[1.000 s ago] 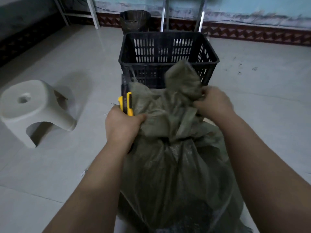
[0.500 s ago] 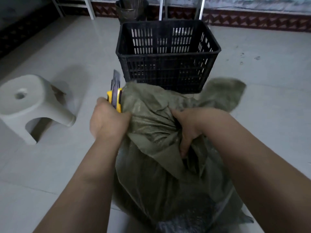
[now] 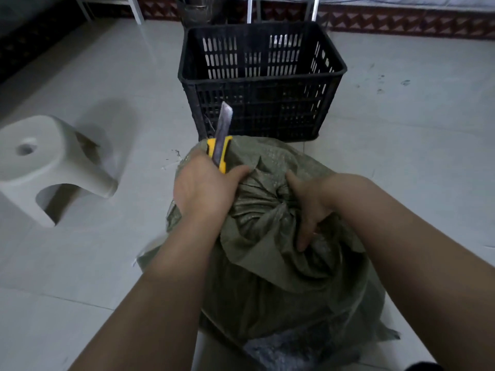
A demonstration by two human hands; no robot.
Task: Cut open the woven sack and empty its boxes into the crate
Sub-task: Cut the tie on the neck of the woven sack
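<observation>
Here the floor (image 3: 107,76) fills most of the view: pale, glossy tiles with thin joint lines, dimly lit, with a few dark scuffs at the far right and some small scraps just left of the sack.

The sack (image 3: 281,277), olive-green and woven, sits bulging on the floor in the near middle, its top gathered into a bunch of folds. The left hand (image 3: 203,188) is closed around the yellow handle of a knife (image 3: 221,145). The long blade points toward the far side, in front of the crate's near wall, and the thumb lies against the sack's cloth. The right hand (image 3: 310,210) clutches the bunched top from the right, thumb up and fingers dug into the folds. At the sack's near bottom edge something pale and crinkled shows, too dim to identify.

The crate (image 3: 262,76), black plastic with slotted walls, stands on the floor just beyond the sack, its top open. A white plastic stool (image 3: 48,162) with a hole in its seat stands to the left, well apart from the sack.

Beyond the crate, by the far wall, are a dark bin (image 3: 198,12) and two metal legs (image 3: 250,9). A band (image 3: 401,22) of red-brown triangles runs along the foot of the wall, and a white frame leg (image 3: 136,9) stands at the far left.
</observation>
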